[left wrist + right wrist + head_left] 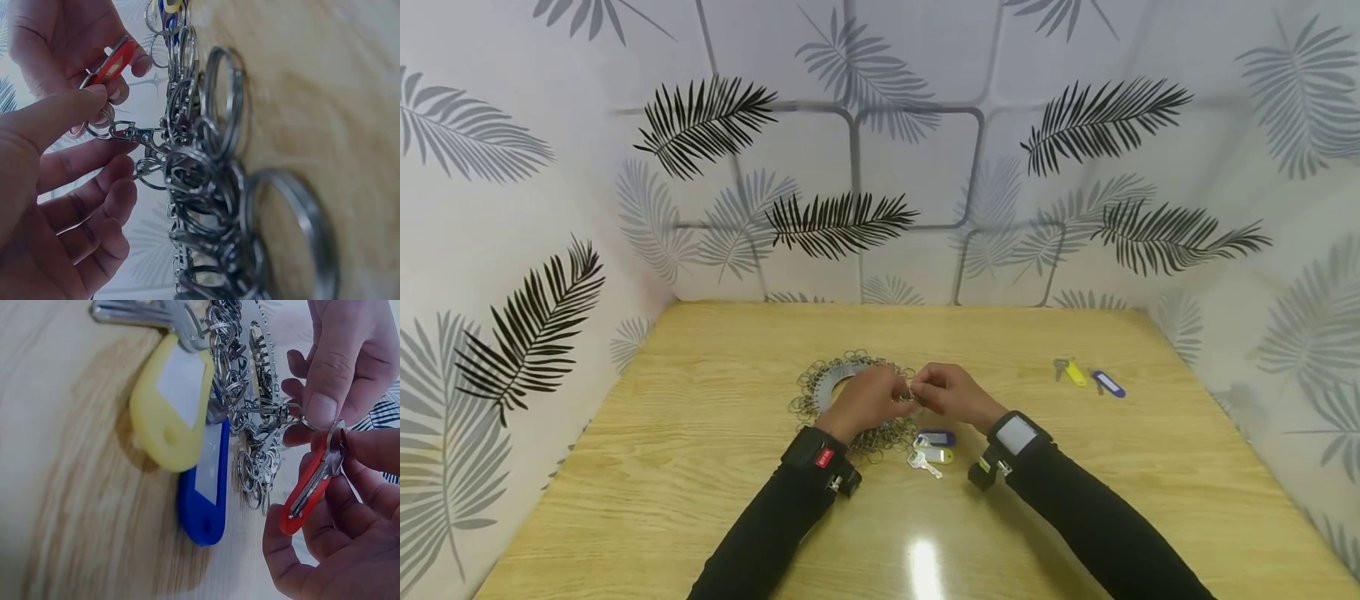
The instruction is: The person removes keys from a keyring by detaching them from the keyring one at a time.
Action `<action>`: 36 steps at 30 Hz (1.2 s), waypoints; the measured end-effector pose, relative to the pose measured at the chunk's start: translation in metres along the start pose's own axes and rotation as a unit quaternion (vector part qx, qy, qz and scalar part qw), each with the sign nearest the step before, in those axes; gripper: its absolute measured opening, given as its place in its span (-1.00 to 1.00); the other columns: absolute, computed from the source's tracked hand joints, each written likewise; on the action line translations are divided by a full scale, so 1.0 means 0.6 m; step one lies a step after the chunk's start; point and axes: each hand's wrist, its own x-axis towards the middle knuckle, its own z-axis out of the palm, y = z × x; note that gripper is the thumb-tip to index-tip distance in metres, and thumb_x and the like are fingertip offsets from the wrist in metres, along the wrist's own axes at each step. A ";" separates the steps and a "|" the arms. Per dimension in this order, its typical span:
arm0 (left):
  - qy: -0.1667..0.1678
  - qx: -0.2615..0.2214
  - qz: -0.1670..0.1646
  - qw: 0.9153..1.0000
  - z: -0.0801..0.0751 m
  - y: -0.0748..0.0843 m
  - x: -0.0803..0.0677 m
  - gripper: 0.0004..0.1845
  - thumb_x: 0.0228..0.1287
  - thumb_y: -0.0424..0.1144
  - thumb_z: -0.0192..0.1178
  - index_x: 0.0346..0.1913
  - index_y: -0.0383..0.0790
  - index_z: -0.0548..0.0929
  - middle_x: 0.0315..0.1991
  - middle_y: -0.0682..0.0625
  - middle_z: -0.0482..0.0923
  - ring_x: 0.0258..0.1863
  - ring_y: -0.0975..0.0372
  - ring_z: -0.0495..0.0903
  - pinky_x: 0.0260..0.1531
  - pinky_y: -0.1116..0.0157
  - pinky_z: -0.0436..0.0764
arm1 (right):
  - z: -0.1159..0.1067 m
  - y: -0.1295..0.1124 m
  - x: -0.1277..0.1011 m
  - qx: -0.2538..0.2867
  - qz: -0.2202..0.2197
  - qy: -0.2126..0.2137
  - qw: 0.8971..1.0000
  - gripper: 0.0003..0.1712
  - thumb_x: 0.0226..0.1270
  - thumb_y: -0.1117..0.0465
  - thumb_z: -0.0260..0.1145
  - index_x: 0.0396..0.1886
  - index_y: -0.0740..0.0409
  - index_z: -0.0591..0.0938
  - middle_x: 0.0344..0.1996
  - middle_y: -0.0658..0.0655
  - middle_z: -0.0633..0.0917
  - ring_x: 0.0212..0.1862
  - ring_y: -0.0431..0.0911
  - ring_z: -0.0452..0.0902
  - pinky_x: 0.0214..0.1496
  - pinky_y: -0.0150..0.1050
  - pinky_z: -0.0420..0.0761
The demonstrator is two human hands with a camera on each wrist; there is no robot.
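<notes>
Red tag beside the hoop is likely needing steadiness, right hand gripping it, left hand pinching a ring.

L sleeve & R sleeve: long, plain blk. L wrist strap: blk, red label w/ pale lettering; boxy blk module. R wrist strap: blk, whitish rect. panel; blk module, yel.-green mark, silver fitting.
</notes>
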 end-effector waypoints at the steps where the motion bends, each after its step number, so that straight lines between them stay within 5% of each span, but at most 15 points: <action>1: 0.001 -0.003 0.001 1.000 0.000 0.000 0.000 -0.73 0.17 -0.07 0.39 -0.55 -0.11 0.61 -0.66 0.15 0.38 -0.63 0.32 0.31 -0.57 0.40 0.25 | 0.000 0.000 0.000 0.002 0.000 -0.001 1.000 -0.76 0.48 0.21 0.15 -0.14 0.35 0.59 -0.58 0.18 0.50 -0.60 -0.11 0.30 -0.47 -0.30 0.35; 8: 0.026 -0.069 0.007 0.997 0.006 0.002 -0.004 -0.70 0.09 -0.25 0.45 -0.17 -0.17 0.57 -0.36 -0.03 0.60 -0.38 0.23 0.55 -0.35 0.35 0.52 | 0.002 -0.003 0.002 0.025 0.011 0.011 1.000 -0.81 0.46 0.23 0.17 -0.18 0.29 0.62 -0.55 0.09 0.53 -0.57 -0.13 0.33 -0.47 -0.32 0.37; 17: 0.042 -0.112 -0.015 0.993 0.008 -0.005 -0.011 -0.75 0.14 -0.29 0.41 -0.19 -0.16 0.54 -0.40 0.01 0.57 -0.42 0.28 0.53 -0.41 0.36 0.52 | 0.006 -0.004 0.008 0.027 0.006 0.009 1.000 -0.78 0.46 0.23 0.18 -0.16 0.32 0.63 -0.51 0.09 0.55 -0.54 -0.14 0.33 -0.47 -0.30 0.37; 25: 0.063 -0.116 0.009 0.991 0.003 -0.011 -0.008 -0.75 0.14 -0.29 0.41 -0.30 -0.16 0.49 -0.50 0.08 0.55 -0.52 0.32 0.52 -0.50 0.37 0.49 | 0.001 -0.001 0.011 0.006 0.001 0.021 1.000 -0.81 0.42 0.29 0.21 -0.15 0.36 0.63 -0.37 0.33 0.66 -0.50 -0.07 0.42 -0.45 -0.20 0.45; 36: 0.039 -0.139 -0.015 0.989 0.002 -0.017 -0.012 -0.77 0.18 -0.23 0.39 -0.26 -0.17 0.52 -0.51 0.10 0.55 -0.57 0.31 0.51 -0.56 0.37 0.46 | 0.007 0.001 0.005 -0.024 -0.021 0.045 0.998 -0.90 0.37 0.24 0.28 -0.25 0.21 0.65 -0.37 0.12 0.70 -0.37 -0.12 0.56 -0.38 -0.32 0.55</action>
